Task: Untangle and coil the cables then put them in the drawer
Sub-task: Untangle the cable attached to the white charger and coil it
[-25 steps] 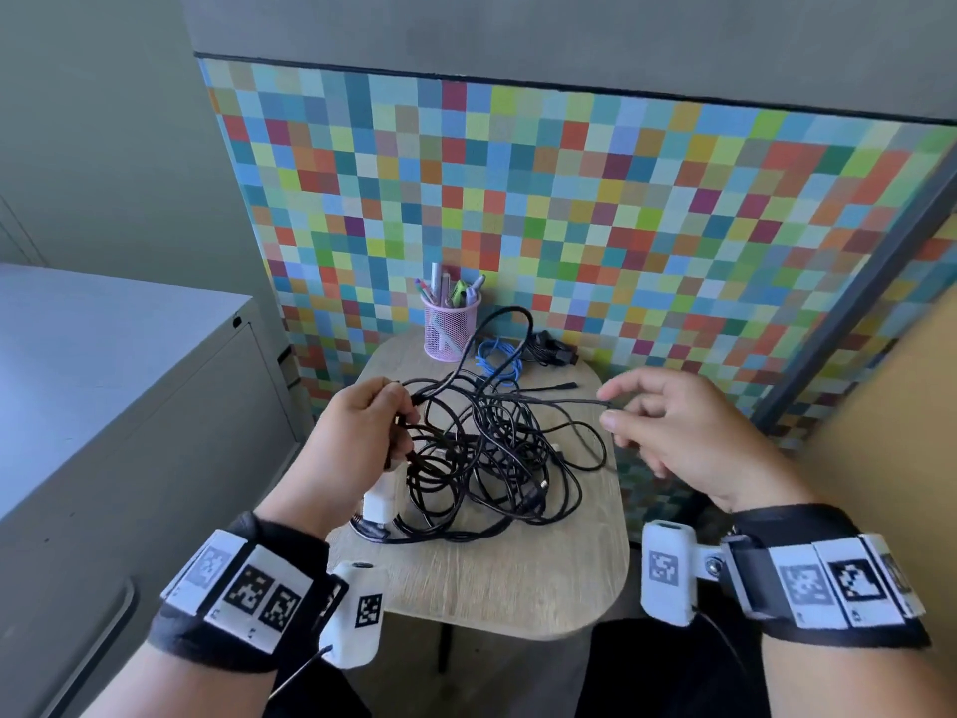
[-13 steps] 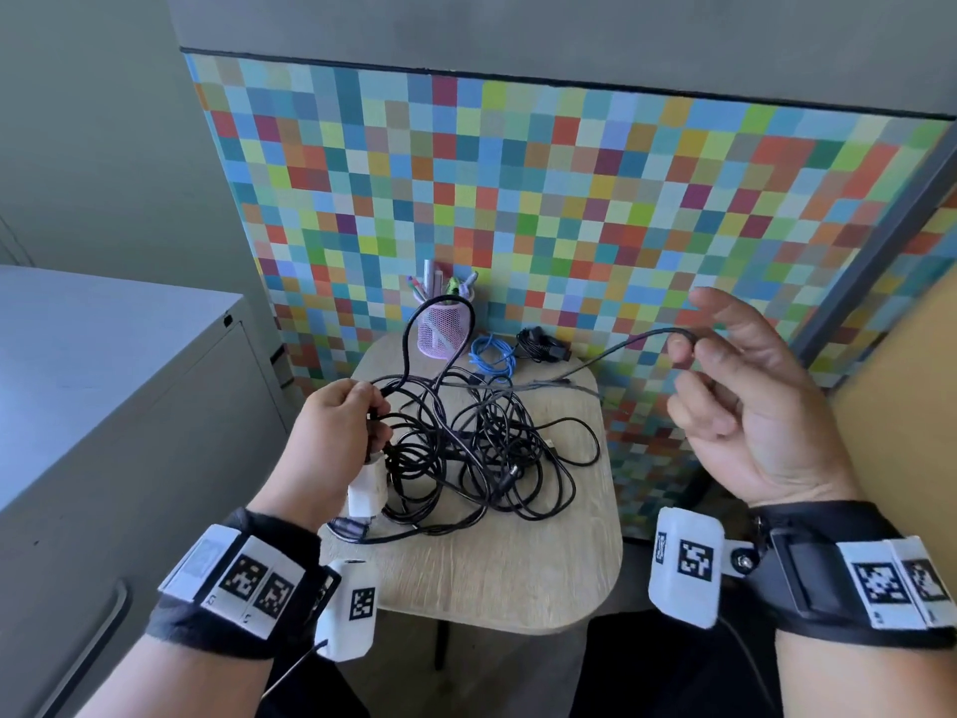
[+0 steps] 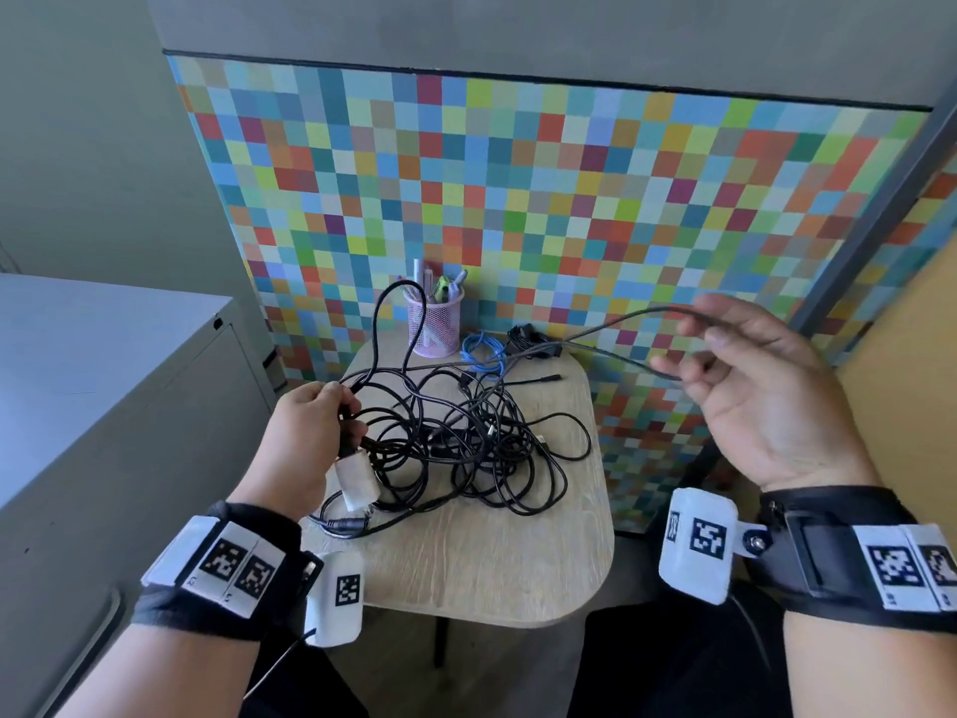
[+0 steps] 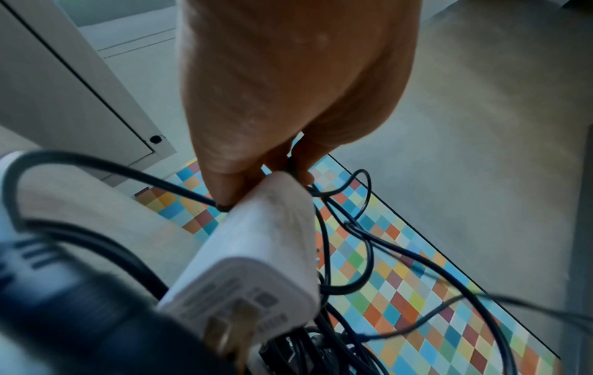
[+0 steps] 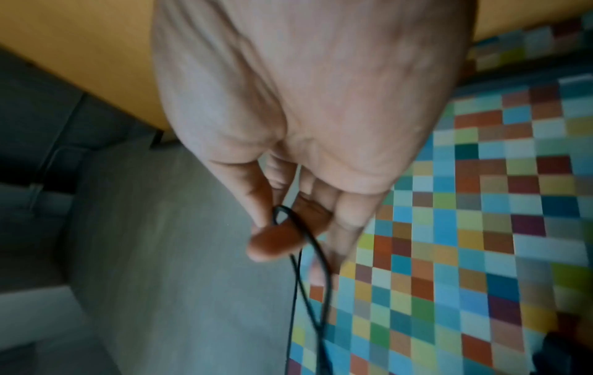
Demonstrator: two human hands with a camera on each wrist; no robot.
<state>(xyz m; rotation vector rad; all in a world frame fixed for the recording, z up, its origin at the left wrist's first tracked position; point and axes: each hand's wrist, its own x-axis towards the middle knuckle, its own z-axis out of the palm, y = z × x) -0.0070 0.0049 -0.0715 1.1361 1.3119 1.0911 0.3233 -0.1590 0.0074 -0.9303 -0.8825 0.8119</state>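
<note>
A tangle of black cables (image 3: 466, 437) lies on the small wooden table (image 3: 492, 572). My left hand (image 3: 347, 422) grips a black cable at the tangle's left edge, just above a white charger plug (image 3: 357, 481) that hangs below the fist. In the left wrist view the hand (image 4: 266, 182) pinches the cable at the top of the white plug (image 4: 256, 266). My right hand (image 3: 694, 355) is raised palm-up at the right and holds a loop of one black strand (image 3: 611, 326) stretched out from the pile. The right wrist view shows the hand (image 5: 282, 228) pinching that loop (image 5: 308, 253) between thumb and forefinger.
A pink mesh pen cup (image 3: 434, 323), a coiled blue cable (image 3: 484, 349) and a black adapter (image 3: 528, 336) sit at the table's back edge against the mosaic panel (image 3: 518, 199). A grey cabinet (image 3: 103, 380) stands at the left.
My right hand has risen and swung out to the right, turning palm-up and drawing a strand out of the tangle. The left hand keeps its hold on the cable by the plug.
</note>
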